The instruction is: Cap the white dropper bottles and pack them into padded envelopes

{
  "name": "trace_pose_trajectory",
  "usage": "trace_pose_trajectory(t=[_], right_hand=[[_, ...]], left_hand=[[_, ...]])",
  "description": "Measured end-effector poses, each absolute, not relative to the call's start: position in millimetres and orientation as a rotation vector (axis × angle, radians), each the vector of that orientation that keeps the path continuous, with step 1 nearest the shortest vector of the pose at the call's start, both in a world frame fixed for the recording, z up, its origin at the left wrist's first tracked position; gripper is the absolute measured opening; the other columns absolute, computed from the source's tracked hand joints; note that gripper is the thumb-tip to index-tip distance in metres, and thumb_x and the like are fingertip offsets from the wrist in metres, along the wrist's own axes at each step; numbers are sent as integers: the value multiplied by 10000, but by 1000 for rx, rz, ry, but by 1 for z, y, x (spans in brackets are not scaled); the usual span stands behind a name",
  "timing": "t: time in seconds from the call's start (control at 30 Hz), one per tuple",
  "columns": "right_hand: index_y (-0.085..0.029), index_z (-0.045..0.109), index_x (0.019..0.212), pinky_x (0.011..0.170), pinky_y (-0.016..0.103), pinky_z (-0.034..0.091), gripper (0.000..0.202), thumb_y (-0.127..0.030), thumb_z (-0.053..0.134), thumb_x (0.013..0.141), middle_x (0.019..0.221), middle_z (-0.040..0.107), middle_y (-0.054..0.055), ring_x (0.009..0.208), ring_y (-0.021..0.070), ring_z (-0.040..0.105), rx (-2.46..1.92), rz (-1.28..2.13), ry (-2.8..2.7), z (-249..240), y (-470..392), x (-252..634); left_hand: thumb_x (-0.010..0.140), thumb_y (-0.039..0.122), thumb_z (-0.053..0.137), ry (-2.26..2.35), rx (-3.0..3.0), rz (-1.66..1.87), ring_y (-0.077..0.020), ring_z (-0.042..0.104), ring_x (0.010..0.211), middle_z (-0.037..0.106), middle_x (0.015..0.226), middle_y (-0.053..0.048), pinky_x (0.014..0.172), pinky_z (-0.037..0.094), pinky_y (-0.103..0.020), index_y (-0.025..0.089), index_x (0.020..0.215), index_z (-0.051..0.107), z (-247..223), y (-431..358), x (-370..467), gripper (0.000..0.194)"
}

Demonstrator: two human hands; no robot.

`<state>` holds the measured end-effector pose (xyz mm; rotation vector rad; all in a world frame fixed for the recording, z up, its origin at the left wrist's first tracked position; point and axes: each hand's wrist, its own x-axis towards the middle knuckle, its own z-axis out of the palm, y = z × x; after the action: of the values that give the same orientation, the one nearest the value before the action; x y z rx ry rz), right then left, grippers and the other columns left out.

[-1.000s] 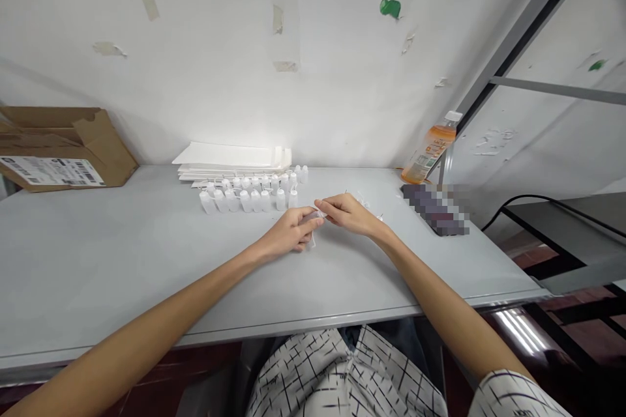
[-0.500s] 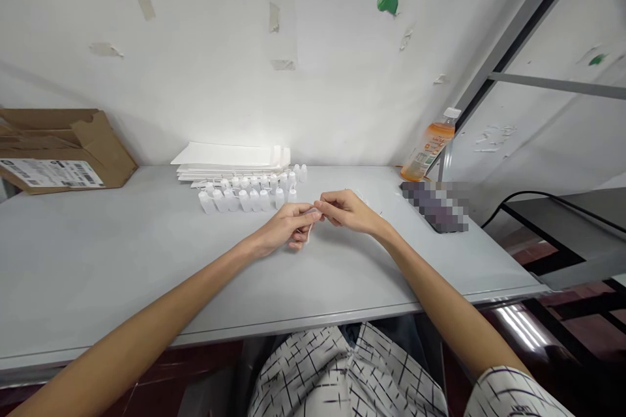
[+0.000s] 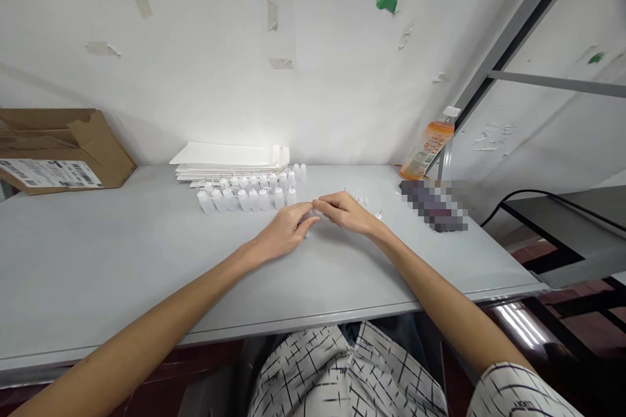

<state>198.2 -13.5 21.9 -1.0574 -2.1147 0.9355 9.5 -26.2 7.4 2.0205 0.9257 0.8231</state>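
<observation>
My left hand and my right hand meet above the middle of the table, fingertips close together. Between them is a small white plastic piece, mostly covered by the fingers, so its exact kind is unclear. Both hands are closed in a pinch around it. Just left of my left hand stand several small white squeeze bottles in rows, some with thin tips on top. Past my right hand lie loose small white plastic pieces, and one more with a thin dark pin lies near my right wrist.
A stack of white cardboard sheets lies behind the bottles, against the wall. An opened cardboard box is at the far left. To the right, an orange drink bottle leans by the metal frame, with a blurred phone-like object before it.
My left hand has turned over, its back now facing up and its fingers covering more of the white piece. My right hand has stayed nearly in place, still pinching.
</observation>
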Motion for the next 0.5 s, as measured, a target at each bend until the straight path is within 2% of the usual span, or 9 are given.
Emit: trace_pose_trajectory(t=[0.13, 0.27, 0.4, 0.5], right_hand=[[-176, 448, 577, 502, 252, 309, 557, -596, 415, 941, 527, 408, -30, 482, 83, 368, -1095, 961, -2015, 26, -14, 201], [-143, 607, 709, 502, 241, 400, 513, -549, 412, 957, 594, 544, 1, 483, 94, 506, -1070, 1097, -1914, 31, -14, 208], [-131, 667, 866, 530, 244, 488, 308, -430, 591, 882, 784, 693, 57, 574, 134, 652, -961, 1298, -1995, 34, -16, 210], [-131, 681, 927, 552, 263, 538, 246, -332, 710, 788, 844, 725, 71, 603, 160, 694, -956, 1354, -2005, 32, -16, 207]], left_hand=[[948, 421, 489, 949, 1932, 811, -99, 385, 534, 433, 614, 46, 523, 307, -233, 175, 958, 570, 7, -26, 10, 260], [935, 477, 518, 846, 1661, 863, -81, 380, 488, 416, 597, 71, 476, 307, -207, 209, 1007, 500, 7, -24, 9, 278], [915, 456, 562, 831, 1603, 966, -67, 435, 514, 482, 665, 65, 471, 325, -185, 223, 963, 447, 8, -23, 10, 264], [913, 461, 567, 865, 1611, 974, -58, 436, 493, 492, 650, 77, 469, 336, -177, 233, 953, 423, 7, -23, 10, 272]])
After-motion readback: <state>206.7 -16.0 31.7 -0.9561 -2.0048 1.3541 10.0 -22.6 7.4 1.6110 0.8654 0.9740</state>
